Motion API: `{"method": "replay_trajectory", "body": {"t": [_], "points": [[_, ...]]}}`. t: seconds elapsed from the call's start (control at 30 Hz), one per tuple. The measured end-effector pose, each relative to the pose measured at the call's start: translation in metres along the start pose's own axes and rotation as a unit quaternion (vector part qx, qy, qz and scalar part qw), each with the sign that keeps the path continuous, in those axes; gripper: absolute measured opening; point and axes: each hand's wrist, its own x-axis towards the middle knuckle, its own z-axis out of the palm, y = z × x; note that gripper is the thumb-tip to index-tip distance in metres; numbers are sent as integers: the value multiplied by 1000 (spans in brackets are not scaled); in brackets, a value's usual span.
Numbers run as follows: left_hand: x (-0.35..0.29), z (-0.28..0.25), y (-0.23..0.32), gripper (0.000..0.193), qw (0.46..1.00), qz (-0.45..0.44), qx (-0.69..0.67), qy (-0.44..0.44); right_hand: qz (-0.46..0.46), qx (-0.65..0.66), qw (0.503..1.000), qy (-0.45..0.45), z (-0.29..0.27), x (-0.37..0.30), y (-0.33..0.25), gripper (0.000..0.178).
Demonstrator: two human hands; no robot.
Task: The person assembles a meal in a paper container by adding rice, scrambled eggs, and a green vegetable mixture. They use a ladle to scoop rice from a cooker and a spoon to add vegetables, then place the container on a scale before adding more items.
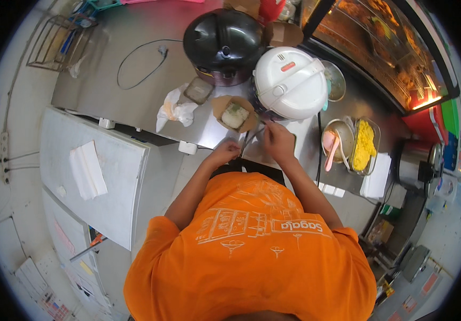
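Note:
At the counter's front edge, my left hand is closed with its fingers pinched together. To its right my right hand is also closed, fingers curled inward. A thin dark strip runs between the two hands; its kind cannot be made out. Just beyond them stands an open brown paper food box holding white rice with some green on it. Behind the box are a rice cooker with a white lid and a larger black cooker, both with lids down.
Left of the box lie a crumpled white plastic bag and a clear container. On the right are a bowl with a pink spoon, a tray of yellow food and white papers. A lit glass display case stands behind.

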Motion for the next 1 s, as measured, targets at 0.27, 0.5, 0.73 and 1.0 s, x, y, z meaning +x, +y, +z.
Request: {"method": "replay_trajectory", "body": {"t": [0.27,0.5,0.73,1.0], "points": [[35,72,23,90,943,243,224,30,157,-164,964,-135,-24,-90,85,17],[71,93,59,115,886,272,373,39,149,-225,945,-184,17,-93,98,15],[82,93,55,109,885,311,345,30,92,-163,958,-218,-4,-95,96,15],[70,105,67,97,863,346,360,71,182,-179,950,-177,8,-114,97,13]]}}
